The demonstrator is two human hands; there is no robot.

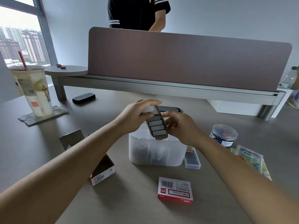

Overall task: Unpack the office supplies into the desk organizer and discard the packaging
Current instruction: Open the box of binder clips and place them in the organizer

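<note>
A grey cardboard tray of staple strips [157, 126] is tilted over the frosted white desk organizer [171, 157] at the table's middle. My left hand [137, 113] grips the tray's upper end. My right hand [179, 125] touches its right side with the fingertips. Dark clips lie in the organizer's left compartment. An open, empty paper clip box [103, 171] lies to the organizer's left. A red and white staple box sleeve [175, 189] lies in front of it.
A clear slim case [191, 157] leans by the organizer's right wall. A round clip jar [223, 135] and sticky note packs [249, 157] sit at the right. An iced drink [34, 91] and a black eraser [83, 97] stand at the left. Another person stands behind the divider [186, 59].
</note>
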